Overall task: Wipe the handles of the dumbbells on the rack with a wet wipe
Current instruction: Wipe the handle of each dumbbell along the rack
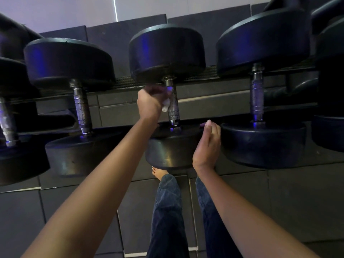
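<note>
Wipe (166, 105) is white and bunched up in the left hand (149, 103), which has its fingers curled round it and is pressing it against the left side of the middle handle (173, 108), up in the top half of the knurled bit. Most of the wipe is hidden by the fingers, only a small scrap pokes out under the fist.

That handle belongs to the middle dumbbell (167, 53), which lies across the rack (214, 98) with one head far and one near. The right hand (206, 146) is down at the near head (171, 151), laid against its right side with the fingers straight and close together and the thumb pointing up. It isn't gripping anything. It sits in the gap between that head and the next dumbbell's near head (264, 144).

More dumbbells sit on either side, same black round heads and metal handles; the left one's handle (82, 110) and the right one's (256, 99) have no hand on them.

Below the rack you can see jeans (167, 211), a bare foot (158, 173) and dark floor mats (297, 202). Lighting is dim and purplish.
</note>
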